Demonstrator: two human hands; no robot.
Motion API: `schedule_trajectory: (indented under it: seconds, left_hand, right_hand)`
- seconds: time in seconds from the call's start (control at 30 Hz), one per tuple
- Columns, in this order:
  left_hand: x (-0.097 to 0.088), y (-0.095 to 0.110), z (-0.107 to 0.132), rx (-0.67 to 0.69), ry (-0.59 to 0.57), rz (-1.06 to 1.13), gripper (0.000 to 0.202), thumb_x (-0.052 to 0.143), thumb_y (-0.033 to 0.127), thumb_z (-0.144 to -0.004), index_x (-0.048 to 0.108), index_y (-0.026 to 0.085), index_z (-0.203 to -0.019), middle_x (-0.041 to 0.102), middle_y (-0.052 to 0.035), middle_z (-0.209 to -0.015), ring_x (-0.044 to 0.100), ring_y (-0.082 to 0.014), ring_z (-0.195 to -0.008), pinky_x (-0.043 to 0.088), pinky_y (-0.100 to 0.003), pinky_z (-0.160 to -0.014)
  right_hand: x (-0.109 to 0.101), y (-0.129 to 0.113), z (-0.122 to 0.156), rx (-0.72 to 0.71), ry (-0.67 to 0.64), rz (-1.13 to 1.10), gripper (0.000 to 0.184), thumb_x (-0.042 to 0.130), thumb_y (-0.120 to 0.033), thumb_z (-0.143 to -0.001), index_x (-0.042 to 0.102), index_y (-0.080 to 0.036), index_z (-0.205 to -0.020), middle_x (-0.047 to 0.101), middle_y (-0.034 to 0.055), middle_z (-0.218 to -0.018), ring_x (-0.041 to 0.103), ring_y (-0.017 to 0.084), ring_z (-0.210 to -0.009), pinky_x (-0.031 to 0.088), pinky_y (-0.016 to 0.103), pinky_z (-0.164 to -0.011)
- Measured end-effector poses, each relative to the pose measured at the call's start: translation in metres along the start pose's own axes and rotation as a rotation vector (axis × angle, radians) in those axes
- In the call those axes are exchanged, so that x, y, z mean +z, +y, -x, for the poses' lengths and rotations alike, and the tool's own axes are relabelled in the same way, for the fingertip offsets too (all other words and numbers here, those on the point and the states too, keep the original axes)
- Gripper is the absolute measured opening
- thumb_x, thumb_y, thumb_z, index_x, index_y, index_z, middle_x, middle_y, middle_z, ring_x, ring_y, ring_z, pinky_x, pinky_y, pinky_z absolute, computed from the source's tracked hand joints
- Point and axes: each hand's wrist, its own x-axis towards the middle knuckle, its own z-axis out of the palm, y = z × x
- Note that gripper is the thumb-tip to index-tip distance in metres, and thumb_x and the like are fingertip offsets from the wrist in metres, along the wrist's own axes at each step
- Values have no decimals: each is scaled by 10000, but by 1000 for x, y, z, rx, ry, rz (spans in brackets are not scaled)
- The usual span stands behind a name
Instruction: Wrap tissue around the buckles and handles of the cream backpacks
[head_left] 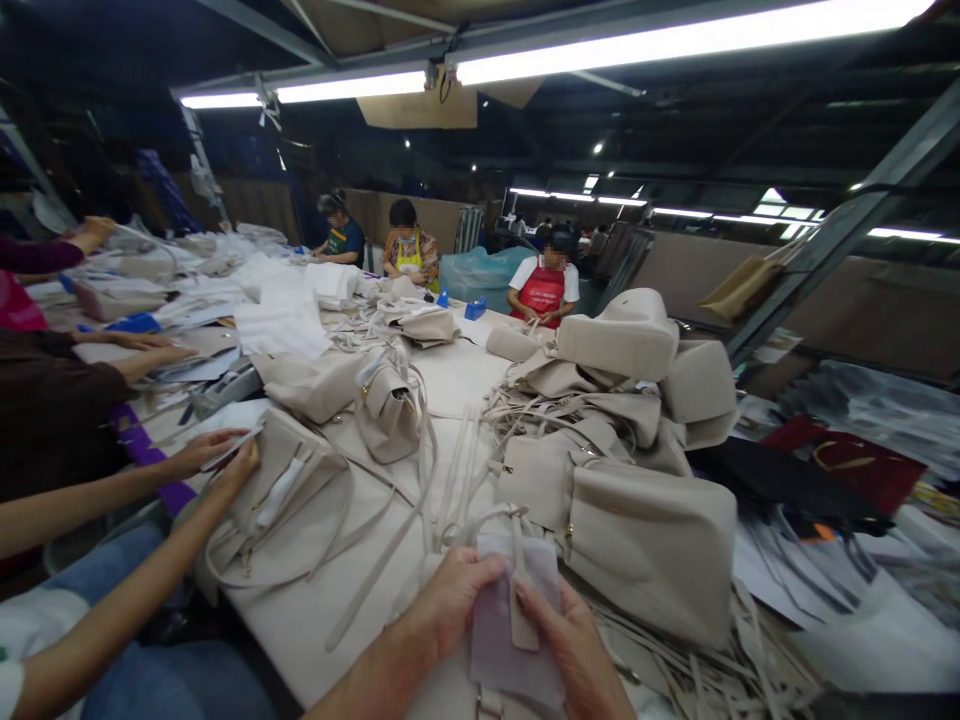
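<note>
Low in the head view, a pale translucent sheet or pouch (pixel 496 655) is held between both hands, with a beige leather tag (pixel 525 628) on a thin strap lying over it. My left hand (pixel 450 605) pinches the left edge of the sheet, thumb on top. On the other side, my right hand (pixel 581 645) presses its thumb on the tag and grips the sheet from behind. The fingers beneath are hidden. Just right of my hands lies a large beige handbag (pixel 652 550), touching a heap of similar bags (pixel 615 335).
To the left, a co-worker's hands (pixel 229 462) work a white piece near a beige bag (pixel 289 465). Long straps (pixel 375 565) trail across the table. Blue tape dispensers (pixel 475 309) stand farther back, where several people sit. Dark red and black bags (pixel 787 475) lie at right.
</note>
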Motion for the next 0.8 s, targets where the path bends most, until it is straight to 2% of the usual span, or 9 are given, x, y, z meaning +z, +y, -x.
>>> schedule_trajectory:
  seconds: [0.2,0.33,0.43,0.6,0.7,0.8]
  left_hand:
    - [3,-1,1,-46,-17,42,415,830,433,-485,671,104,-681,664,-48,-607,596,-157,-553,474,-283,-590]
    - [4,-2,8,-61,-33,16,405,831,403,-491,695,92,-713,675,-52,-636,597,-146,-577,466,-263,-603]
    - [5,-3,18,-70,-99,-75,358,807,305,-520,724,82,-787,696,-70,-679,622,-172,-653,480,-279,-663]
    - [6,-10,41,-68,-125,-188,334,722,173,-524,743,100,-849,712,-65,-732,621,-179,-708,486,-283,-699]
    - [4,-16,52,-130,-146,-211,347,722,213,-556,743,113,-888,719,-77,-781,631,-191,-728,498,-293,-686]
    - [1,-20,57,-175,-158,-183,356,747,293,-593,737,116,-902,723,-98,-820,646,-205,-740,516,-319,-694]
  right_hand:
    - [0,-10,8,-50,-48,75,501,760,-531,-654,741,-182,-1014,772,72,-890,702,284,-841,545,372,-771]
    - [-3,-3,13,-45,-25,63,543,790,-522,-611,731,-187,-1034,769,76,-935,695,299,-901,539,382,-810]
    - [-5,4,20,-48,8,65,564,811,-513,-576,729,-185,-1027,772,76,-896,699,305,-881,539,375,-786]
    - [-6,4,46,25,-25,105,529,746,-564,-637,737,-182,-1003,770,83,-889,705,288,-754,540,362,-680]
    - [-9,4,60,58,40,191,522,687,-631,-662,763,-171,-896,770,85,-866,700,291,-789,533,347,-692]
    - [-10,6,65,105,66,192,565,648,-660,-678,759,-151,-898,767,97,-821,695,301,-823,532,366,-728]
